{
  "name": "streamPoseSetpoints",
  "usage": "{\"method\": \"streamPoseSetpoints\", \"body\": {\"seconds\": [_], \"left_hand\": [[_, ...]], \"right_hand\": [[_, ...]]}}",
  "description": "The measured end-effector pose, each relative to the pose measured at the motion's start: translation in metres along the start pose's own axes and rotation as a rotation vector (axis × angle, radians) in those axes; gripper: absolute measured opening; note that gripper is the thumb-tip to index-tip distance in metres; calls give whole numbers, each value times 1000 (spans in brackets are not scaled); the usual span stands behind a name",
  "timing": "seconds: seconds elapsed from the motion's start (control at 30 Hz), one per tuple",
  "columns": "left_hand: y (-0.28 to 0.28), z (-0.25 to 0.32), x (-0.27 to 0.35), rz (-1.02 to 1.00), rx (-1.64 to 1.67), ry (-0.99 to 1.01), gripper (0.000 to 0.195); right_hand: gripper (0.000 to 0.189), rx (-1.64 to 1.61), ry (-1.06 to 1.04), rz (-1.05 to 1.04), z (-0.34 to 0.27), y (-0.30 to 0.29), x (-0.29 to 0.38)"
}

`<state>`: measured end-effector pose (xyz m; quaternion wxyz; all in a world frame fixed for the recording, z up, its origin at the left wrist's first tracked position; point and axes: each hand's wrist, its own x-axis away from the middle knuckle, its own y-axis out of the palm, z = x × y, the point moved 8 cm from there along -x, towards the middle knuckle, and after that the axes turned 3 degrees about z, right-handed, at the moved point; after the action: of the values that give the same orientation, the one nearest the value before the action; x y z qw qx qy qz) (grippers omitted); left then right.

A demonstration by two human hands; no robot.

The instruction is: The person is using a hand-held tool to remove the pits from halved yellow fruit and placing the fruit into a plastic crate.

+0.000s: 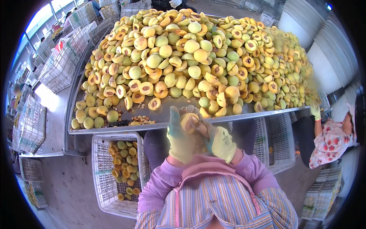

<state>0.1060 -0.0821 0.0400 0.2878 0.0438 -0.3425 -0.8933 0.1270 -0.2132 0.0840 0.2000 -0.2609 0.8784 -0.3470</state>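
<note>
My left hand point(180, 137), in a yellow and green work glove, holds a yellow stone fruit half point(189, 123), perhaps a peach, just before the near edge of the metal table point(168, 126). My right hand point(218, 140), gloved alike, is at the fruit's right side, its fingers closed around a small tool that is mostly hidden. Beyond them a big heap of halved and whole fruit point(183, 57) covers much of the table. Loose fruit stones point(143, 119) lie near the front left edge, beside a dark object point(118, 123) that I cannot make out.
A white plastic crate point(98, 171) with fruit halves stands below the table at the left. More crates point(278, 140) stand at the right, near a co-worker's gloved hand point(315, 111). Stacked white tubs point(331, 51) stand at the upper right; another crate point(61, 64) rests on the left table.
</note>
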Motion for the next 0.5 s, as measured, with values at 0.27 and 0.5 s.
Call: {"method": "streamPoseSetpoints", "body": {"seconds": [0.27,0.5], "left_hand": [[35,15,21,-57,-915,459,46],[69,25,22,-147,-857,589,40]], "right_hand": [[36,-379,110,-32,21,-13,11],[31,-487,21,-57,33,-21,17]]}}
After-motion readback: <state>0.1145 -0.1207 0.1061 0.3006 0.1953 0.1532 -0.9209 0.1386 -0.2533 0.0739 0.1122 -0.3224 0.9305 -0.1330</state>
